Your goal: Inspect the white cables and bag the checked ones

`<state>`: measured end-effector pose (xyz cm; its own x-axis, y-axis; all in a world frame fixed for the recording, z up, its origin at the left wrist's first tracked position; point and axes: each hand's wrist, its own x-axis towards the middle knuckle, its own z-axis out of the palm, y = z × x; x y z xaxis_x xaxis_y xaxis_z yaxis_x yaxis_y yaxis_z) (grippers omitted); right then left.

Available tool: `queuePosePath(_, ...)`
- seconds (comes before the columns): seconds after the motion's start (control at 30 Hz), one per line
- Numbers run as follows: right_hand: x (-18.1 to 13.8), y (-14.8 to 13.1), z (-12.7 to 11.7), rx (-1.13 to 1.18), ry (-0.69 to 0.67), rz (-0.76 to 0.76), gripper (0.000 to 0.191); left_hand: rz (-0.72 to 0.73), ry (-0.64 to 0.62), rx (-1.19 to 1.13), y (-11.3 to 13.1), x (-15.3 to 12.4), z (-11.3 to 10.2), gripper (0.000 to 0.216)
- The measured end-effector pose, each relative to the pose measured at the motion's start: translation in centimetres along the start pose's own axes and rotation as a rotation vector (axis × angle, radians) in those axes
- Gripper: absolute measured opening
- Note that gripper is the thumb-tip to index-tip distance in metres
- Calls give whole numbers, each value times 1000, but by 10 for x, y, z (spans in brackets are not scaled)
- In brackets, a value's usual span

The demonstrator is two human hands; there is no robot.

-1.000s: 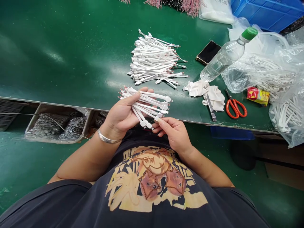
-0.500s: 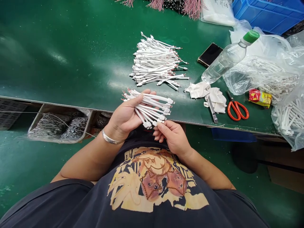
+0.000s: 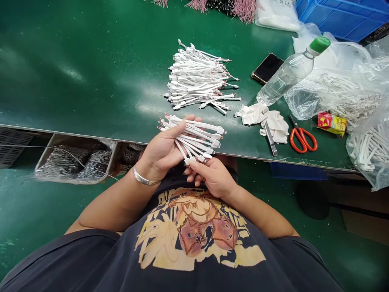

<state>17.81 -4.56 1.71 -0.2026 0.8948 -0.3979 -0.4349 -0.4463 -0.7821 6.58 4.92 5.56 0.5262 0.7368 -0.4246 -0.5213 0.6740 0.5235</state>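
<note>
My left hand [image 3: 165,148] is closed around a fanned bunch of short white cables [image 3: 197,136], thumb across the top. Stripped reddish wire ends stick out on the left of the bunch, white plugs on the right. With thumb and fingers together, my right hand [image 3: 212,174] pinches the plug of the cable lowest in the fan. Both hands are at the front edge of the green table [image 3: 100,81]. Beyond them lies a pile of similar white cables [image 3: 200,79], plugs mostly to the left and wire ends to the right.
Right of the pile are a phone [image 3: 267,68], a clear bottle [image 3: 285,79] with a green cap, crumpled cloth [image 3: 278,125], a grey cutter knife [image 3: 270,140], orange-handled scissors [image 3: 302,138] and a red-yellow packet [image 3: 331,123]. Plastic bags of cables [image 3: 369,146] lie far right. A blue crate [image 3: 343,18] stands behind.
My right hand has shifted left along the plug ends, from a plug near the middle of the lower fan to the lowest one. My left hand keeps its hold on the bunch.
</note>
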Motion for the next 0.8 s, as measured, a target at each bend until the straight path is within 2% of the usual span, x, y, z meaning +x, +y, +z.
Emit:
queuePosePath(0.2, -1, -1, 2, -100, 37, -56, 28, 16, -10, 46, -5, 0, -6, 24)
queuePosePath(0.3, -3, 0, 1, -120, 29, -35, 28, 38, -40, 135, 1, 4, -7, 23)
queuePosePath(0.37, -4, 1, -2, -121, 11, 8, 29, 132, -86, 258, 12, 7, -3, 23)
queuePosePath(0.47, -7, 6, -10, -69, -48, 70, 35, 431, -181, 600, 32, 11, 6, 26)
queuePosePath(0.57, -8, 13, -24, 90, -172, 118, 54, 695, -390, 1103, 38, 13, 5, 30)
queuePosePath(0.7, -1, 19, -41, 254, -372, 246, 90, 828, -936, 1725, 16, 18, -20, 38)
queuePosePath(0.73, 2, 20, -44, 259, -412, 273, 93, 845, -1011, 1835, 9, 19, -27, 39)
queuePosePath(0.8, 9, 18, -48, 232, -480, 311, 92, 873, -1069, 1993, 0, 21, -37, 40)
